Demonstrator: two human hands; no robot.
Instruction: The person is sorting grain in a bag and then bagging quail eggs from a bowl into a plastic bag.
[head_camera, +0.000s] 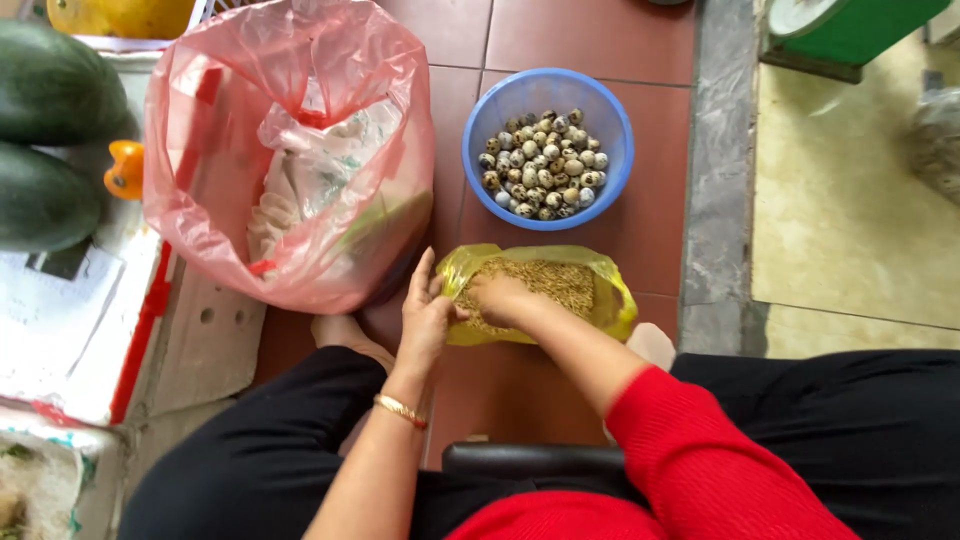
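I held the yellow bag (600, 290) open by its rim with my left hand (428, 318), so my right hand (497, 296), fingers buried and unreadable, could dig into the husks (555, 280).

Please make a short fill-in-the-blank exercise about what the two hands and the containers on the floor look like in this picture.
1. The right hand reaches into the ____ bag of husks.
2. The speckled eggs lie in a ____ bowl.
3. The left hand holds the bag's ____ edge.
4. A gold bracelet is on the ____ wrist.

Missing words: yellow; blue; left; left
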